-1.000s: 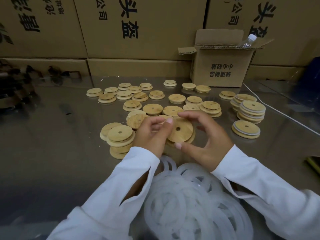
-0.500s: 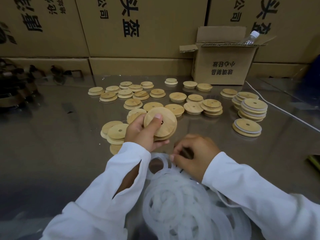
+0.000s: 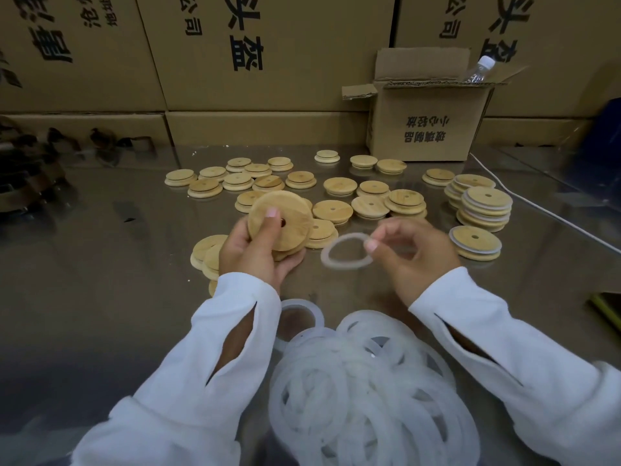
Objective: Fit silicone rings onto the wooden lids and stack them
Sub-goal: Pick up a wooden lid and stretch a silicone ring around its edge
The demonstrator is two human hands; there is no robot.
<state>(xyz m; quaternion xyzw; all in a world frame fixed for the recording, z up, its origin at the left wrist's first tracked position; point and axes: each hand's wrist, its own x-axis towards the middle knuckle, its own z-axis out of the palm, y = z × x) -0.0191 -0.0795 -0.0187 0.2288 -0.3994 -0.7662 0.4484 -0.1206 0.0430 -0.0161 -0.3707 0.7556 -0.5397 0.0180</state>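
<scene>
My left hand [image 3: 255,250] grips a round wooden lid [image 3: 285,223] with a centre hole, held upright above the table, thumb across its face. My right hand [image 3: 413,253] pinches one translucent white silicone ring [image 3: 346,255] that hangs to the left of its fingers, just right of the lid. A heap of silicone rings [image 3: 369,388] lies near me between my sleeves. Several bare wooden lids [image 3: 339,186] are scattered across the middle of the table. Lids with rings fitted sit stacked at the right [image 3: 487,206], with one more beside them [image 3: 475,242].
The table [image 3: 100,280] is a shiny metal surface. An open cardboard box [image 3: 426,119] with a plastic bottle [image 3: 479,70] stands at the back right. Large cartons line the back wall. A white cable [image 3: 551,213] runs along the right side. Dark objects [image 3: 23,169] sit far left.
My right hand has lifted from the ring heap with one ring pinched and moved up beside the lid. My left hand keeps holding the lid upright.
</scene>
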